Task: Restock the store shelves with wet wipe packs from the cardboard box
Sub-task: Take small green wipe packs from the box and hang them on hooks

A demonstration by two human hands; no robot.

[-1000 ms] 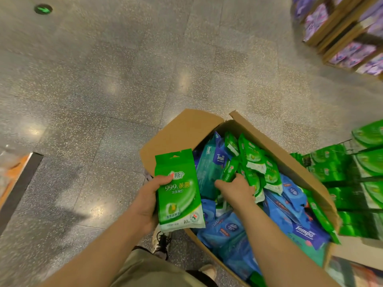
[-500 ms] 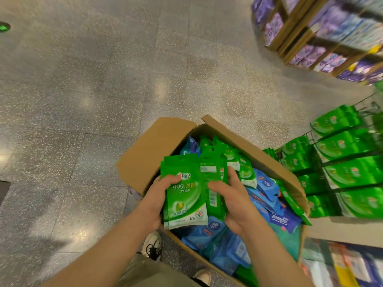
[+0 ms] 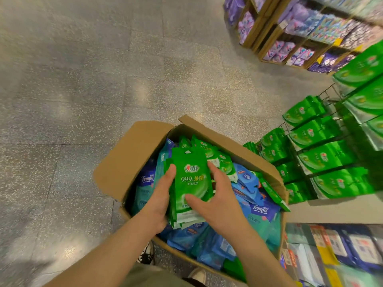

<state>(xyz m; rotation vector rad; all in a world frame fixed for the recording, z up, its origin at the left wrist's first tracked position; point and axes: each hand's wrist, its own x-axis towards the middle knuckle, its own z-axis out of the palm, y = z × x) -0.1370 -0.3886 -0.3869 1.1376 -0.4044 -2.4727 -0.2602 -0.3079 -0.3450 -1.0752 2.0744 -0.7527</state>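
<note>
Green packs: a small stack of green wet wipe packs (image 3: 191, 183) is held upright over the open cardboard box (image 3: 132, 160), front label facing up.
Box contents: loose blue packs (image 3: 246, 183) and more green ones fill the box right up to the held stack, crowding it from the right and below.
Shelf: wire racks (image 3: 323, 154) to the right carry rows of the same green packs, well apart from the stack.
Beyond: wooden shelves with purple packs (image 3: 290, 48) stand farther back across the speckled floor (image 3: 83, 90).
Left hand (image 3: 159, 197): curled round the stack's left edge, thumb on the front.
Right hand (image 3: 217, 199): thumb laid over the lower front, fingers wrapped behind the right edge, gripping the stack.
</note>
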